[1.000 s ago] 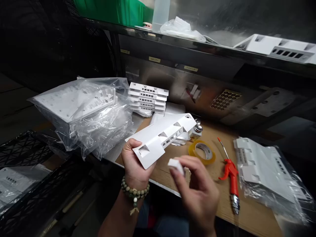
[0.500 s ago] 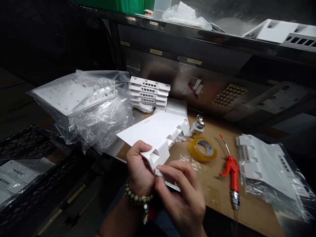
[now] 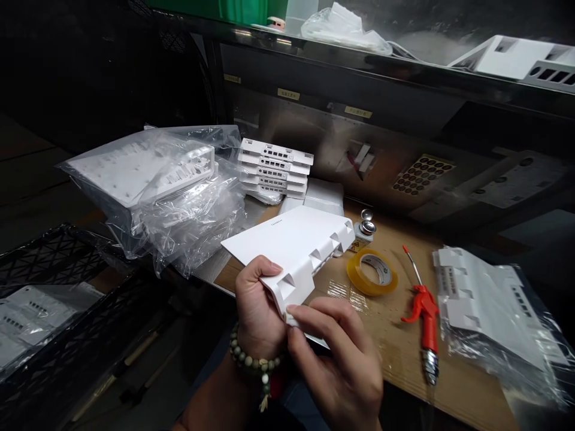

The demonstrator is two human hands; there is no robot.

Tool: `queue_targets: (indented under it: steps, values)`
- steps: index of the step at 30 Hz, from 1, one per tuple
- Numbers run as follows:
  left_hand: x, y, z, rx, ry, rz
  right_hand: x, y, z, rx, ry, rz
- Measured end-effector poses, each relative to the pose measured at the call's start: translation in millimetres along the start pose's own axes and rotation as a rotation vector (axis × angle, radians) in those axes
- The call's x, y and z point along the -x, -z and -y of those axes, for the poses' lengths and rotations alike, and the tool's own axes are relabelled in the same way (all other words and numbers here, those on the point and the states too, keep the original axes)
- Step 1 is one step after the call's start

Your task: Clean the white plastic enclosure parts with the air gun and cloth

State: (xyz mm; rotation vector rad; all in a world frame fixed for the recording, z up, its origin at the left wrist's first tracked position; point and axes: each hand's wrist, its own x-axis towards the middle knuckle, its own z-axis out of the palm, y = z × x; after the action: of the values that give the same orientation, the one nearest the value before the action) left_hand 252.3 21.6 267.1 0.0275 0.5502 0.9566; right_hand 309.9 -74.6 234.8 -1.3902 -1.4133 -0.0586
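Observation:
A white plastic cover (image 3: 291,239), with dark lettering on its flat face and notches along one edge, is held tilted above the bench. My left hand (image 3: 263,305) grips its near corner, the thumb on top; a bead bracelet is on that wrist. My right hand (image 3: 341,353) is closed in a pinch at the cover's lower corner. Between its thumb and index finger shows a small white piece (image 3: 291,319), touching or very near the cover's edge; its kind cannot be made out.
Around lie a yellow tape roll (image 3: 372,272), a red air blow gun (image 3: 424,317), a metal-topped bottle (image 3: 365,228) and bagged white covers (image 3: 485,305). Behind are stacked white covers (image 3: 275,170); at left, a plastic-bagged pile (image 3: 148,173) and a black crate (image 3: 58,251).
The cover has turned slightly, its far end now overlapping the bottle's lower part. My right hand stays pinched at the corner. The whole view has shifted a little.

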Motion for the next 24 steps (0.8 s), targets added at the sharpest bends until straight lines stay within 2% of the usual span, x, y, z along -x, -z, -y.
queue_targets:
  steps: [5, 9, 10, 14, 15, 17, 21, 24]
  values:
    - [1.2, -0.6, -1.1, 0.024, 0.04, -0.009, -0.1, 4.1, 2.9, 0.003, -0.001, -0.012]
    - [-7.4, 2.4, -10.4, 0.048, 0.049, 0.0, -3.1, 24.0, 6.9, -0.184, -0.134, 0.111]
    - [-10.7, 3.4, -13.7, 0.053, 0.067, -0.001, -2.9, 28.7, 5.5, -0.239, -0.174, 0.075]
    - [-22.2, 6.6, -24.3, 0.08, 0.163, -0.089, 6.5, 34.1, -11.9, -0.37, -0.305, -0.288]
    - [-23.9, 7.0, -25.5, 0.081, 0.175, -0.116, 10.5, 32.7, -17.2, -0.382, -0.332, -0.335]
    - [-26.2, 7.5, -26.5, 0.067, 0.19, -0.139, 18.0, 29.2, -25.1, -0.381, -0.367, -0.325]
    - [-29.0, 8.0, -25.1, 0.043, 0.175, -0.117, 22.5, 23.0, -26.6, -0.37, -0.406, -0.189]
    - [-31.0, 8.1, -23.2, 0.044, 0.156, -0.105, 17.6, 15.9, -22.9, -0.397, -0.352, -0.133]
